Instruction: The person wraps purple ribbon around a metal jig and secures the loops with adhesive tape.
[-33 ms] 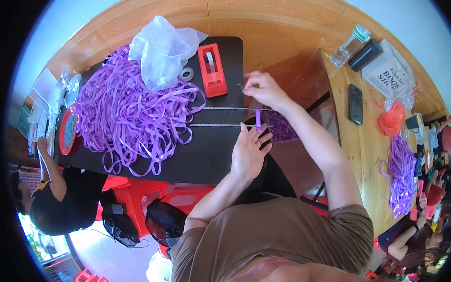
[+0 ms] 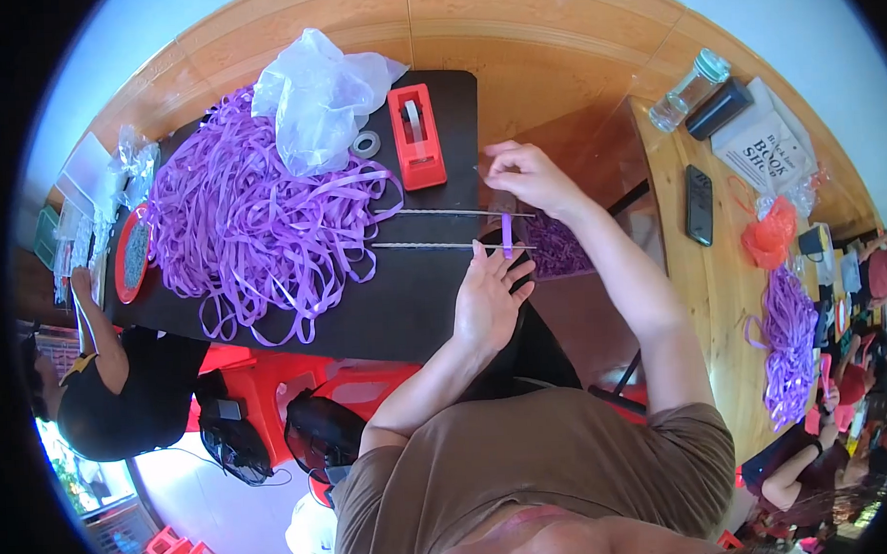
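Observation:
Two thin metal rods stick out from the dark table's right edge, a far rod (image 2: 441, 212) and a near rod (image 2: 428, 245). A short purple ribbon loop (image 2: 508, 236) spans both near their right ends. My left hand (image 2: 488, 300) is palm up with fingers spread, by the near rod and the loop; its thumb tip meets that rod. Beyond the far rod, my right hand (image 2: 533, 181) has its fingers bent together at a small bit too faint to name. A red tape dispenser (image 2: 428, 170) stands left of it, and a big purple ribbon heap (image 2: 256, 215) covers the table's left.
A clear plastic bag (image 2: 315, 106) and a tape roll (image 2: 366, 144) lie by the heap. A red dish (image 2: 133, 259) is at far left, near another person's arm (image 2: 91, 314). The wooden table (image 2: 693, 298) at right holds a phone (image 2: 698, 205), a bottle (image 2: 689, 93) and more ribbon (image 2: 790, 348).
My right hand's fingertips have shifted very slightly to the right. My left hand and the ribbon loop stay where they were.

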Demonstrator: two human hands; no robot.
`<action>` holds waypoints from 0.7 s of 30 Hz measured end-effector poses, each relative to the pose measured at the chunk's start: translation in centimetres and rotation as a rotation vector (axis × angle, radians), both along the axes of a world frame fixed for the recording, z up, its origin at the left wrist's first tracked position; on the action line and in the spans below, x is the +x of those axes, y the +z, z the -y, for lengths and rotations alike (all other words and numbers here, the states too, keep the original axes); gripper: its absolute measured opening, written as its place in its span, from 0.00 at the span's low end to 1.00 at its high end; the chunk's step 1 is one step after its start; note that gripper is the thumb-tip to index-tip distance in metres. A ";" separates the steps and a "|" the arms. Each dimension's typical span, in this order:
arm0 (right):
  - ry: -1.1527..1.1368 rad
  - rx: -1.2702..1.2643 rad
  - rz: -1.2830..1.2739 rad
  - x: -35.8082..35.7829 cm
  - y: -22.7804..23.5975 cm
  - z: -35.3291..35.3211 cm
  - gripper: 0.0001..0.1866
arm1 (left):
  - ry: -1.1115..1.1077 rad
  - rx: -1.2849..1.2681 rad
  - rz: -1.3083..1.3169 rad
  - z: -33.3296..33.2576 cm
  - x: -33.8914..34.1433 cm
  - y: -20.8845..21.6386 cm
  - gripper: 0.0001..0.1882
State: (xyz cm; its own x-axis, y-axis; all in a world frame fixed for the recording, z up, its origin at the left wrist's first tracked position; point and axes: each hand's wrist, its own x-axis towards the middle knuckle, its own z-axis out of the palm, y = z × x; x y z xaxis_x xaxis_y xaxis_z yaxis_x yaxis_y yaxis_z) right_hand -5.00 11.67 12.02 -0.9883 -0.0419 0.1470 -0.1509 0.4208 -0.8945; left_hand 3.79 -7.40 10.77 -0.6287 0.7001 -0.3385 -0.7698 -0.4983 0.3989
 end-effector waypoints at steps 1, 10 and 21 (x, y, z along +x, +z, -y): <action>0.061 -0.068 0.088 1.2 2.0 0.0 0.07 | 0.008 -0.001 0.008 0.2 0.0 0.0 0.34; 0.445 0.188 0.229 3.8 1.2 -1.9 0.07 | 0.009 -0.060 0.005 0.2 0.1 0.6 0.36; 0.502 0.250 0.182 2.9 0.0 -2.1 0.09 | 0.003 -0.065 -0.033 0.1 0.2 0.4 0.36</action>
